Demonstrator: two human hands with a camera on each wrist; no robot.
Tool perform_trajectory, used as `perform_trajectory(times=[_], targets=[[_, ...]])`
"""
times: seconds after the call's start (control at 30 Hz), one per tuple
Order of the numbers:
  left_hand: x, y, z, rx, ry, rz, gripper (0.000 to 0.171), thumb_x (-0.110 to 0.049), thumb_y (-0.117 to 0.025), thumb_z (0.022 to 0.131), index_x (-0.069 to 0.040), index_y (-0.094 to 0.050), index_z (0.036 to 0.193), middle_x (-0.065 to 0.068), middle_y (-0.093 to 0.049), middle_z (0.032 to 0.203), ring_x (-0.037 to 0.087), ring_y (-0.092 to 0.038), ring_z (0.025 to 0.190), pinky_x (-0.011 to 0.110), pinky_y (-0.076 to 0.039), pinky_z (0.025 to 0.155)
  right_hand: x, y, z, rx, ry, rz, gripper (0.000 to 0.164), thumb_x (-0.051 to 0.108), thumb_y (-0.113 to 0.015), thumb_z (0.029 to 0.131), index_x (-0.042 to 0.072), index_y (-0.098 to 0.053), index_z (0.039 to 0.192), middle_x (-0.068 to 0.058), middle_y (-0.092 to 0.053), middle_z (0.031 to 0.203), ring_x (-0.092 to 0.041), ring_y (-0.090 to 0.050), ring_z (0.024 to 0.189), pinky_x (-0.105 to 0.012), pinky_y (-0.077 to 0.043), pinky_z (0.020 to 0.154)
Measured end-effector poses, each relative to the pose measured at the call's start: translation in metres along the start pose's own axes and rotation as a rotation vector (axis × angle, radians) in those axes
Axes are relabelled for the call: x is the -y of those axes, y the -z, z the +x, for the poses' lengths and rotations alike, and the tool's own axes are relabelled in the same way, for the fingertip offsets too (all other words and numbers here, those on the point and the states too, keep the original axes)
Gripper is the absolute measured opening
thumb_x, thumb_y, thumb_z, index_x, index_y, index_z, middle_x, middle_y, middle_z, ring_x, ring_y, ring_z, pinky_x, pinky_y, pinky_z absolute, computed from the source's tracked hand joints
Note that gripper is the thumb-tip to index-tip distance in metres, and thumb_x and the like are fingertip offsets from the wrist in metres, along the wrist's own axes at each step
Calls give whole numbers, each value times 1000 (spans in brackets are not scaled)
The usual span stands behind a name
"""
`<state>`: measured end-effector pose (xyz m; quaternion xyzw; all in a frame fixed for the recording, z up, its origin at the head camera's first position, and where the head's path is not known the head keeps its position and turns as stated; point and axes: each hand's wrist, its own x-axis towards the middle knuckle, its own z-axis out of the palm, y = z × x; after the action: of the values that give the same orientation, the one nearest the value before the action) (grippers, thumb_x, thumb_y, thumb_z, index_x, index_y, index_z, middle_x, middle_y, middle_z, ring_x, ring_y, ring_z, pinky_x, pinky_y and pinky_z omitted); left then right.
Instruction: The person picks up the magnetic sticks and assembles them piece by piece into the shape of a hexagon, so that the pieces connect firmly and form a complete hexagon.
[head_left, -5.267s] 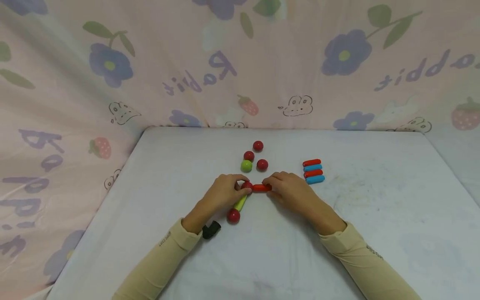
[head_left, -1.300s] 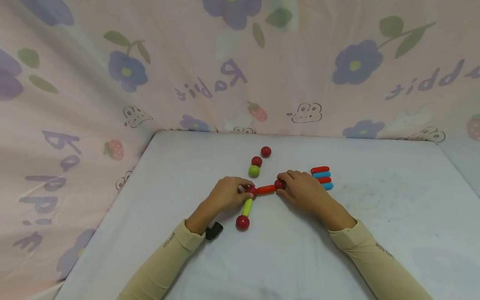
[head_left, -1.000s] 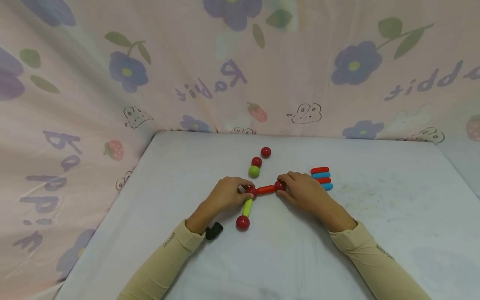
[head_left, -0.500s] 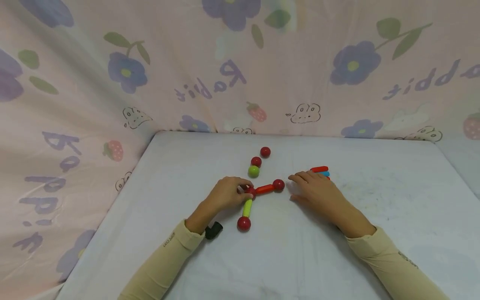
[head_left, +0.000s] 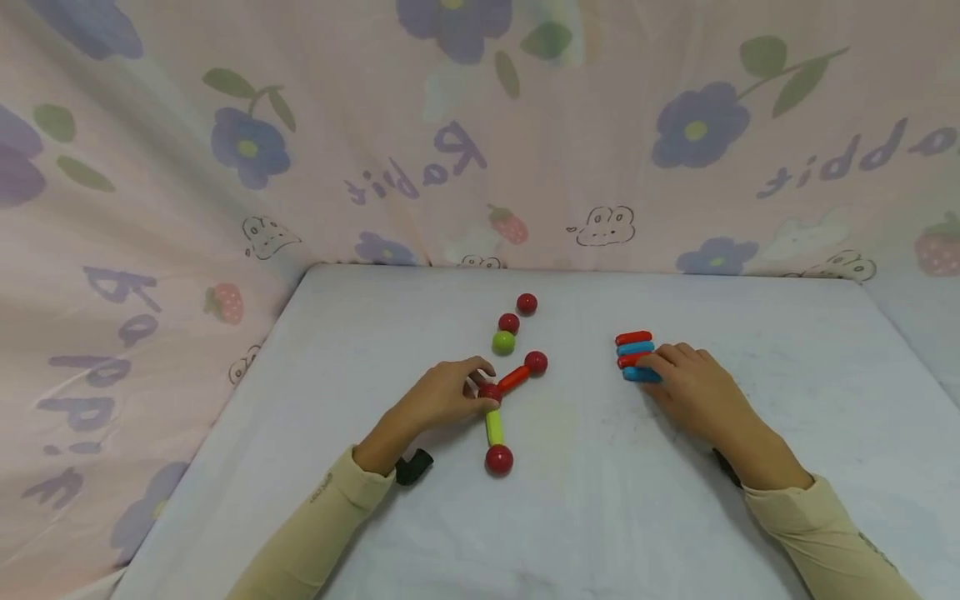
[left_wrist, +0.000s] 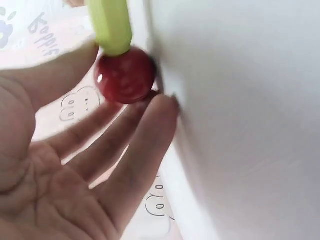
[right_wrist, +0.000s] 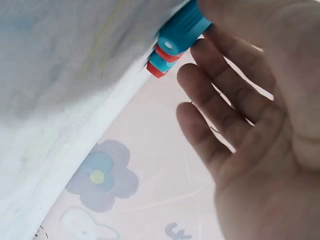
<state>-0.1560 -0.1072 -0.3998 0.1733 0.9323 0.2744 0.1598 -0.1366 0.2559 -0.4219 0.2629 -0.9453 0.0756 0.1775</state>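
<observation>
My left hand (head_left: 442,394) holds a red ball (head_left: 490,393) between thumb and fingers. A yellow-green rod (head_left: 494,427) joins this ball to another red ball (head_left: 498,460) nearer me. From the held ball a red rod (head_left: 514,380) also runs up and right to a third red ball (head_left: 536,362). In the left wrist view the thumb and fingers surround the red ball (left_wrist: 125,76) at the rod's end. My right hand (head_left: 697,392) pinches the nearest blue rod (head_left: 639,375) of a row; in the right wrist view the thumb covers part of this blue rod (right_wrist: 182,31).
Beyond the held blue rod lie a red rod (head_left: 630,360), a blue rod (head_left: 635,348) and another red rod (head_left: 633,337). A green ball (head_left: 503,342) and two loose red balls (head_left: 508,322) stand farther back. A dark object (head_left: 415,467) shows beside the left wrist.
My right hand has let go of the red ball at the red rod's end and moved right to the rod row. The joined piece has turned counterclockwise, still in my left hand.
</observation>
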Motion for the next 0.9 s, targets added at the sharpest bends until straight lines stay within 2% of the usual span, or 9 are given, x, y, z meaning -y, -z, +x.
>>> perform_trajectory(times=[0.17,0.33,0.63,0.9], targets=[[5,4,-3,45,-92,-1,43,-18,-79,86,-21,-65,127,-1,-69,113,16,-63,99,34,-54,87,-1,-2,-2,39,-38,30,28,10,-81,79,8,-67,103,-11,-68,98,-31,-63,91,-48,-50,77],[8,4,-6,52,-131,-13,44,-8,-75,87,-20,-65,128,-2,-68,118,17,-62,104,35,-54,89,1,1,-3,101,-84,38,27,11,-78,83,11,-66,107,-10,-70,99,-30,-65,95,-50,-49,84],[1,-1,-10,25,-118,-3,37,-14,-79,85,-17,-66,119,-2,-69,110,16,-63,101,32,-56,86,2,3,-3,101,-84,79,32,12,-79,83,12,-65,112,-12,-71,103,-32,-67,92,-51,-52,82],[-6,-4,-14,-1,-76,42,36,-17,-81,83,-19,-67,117,-3,-69,106,16,-61,97,32,-53,83,11,0,11,120,-62,116,33,11,-80,82,12,-67,113,-12,-72,106,-31,-68,90,-49,-55,79]])
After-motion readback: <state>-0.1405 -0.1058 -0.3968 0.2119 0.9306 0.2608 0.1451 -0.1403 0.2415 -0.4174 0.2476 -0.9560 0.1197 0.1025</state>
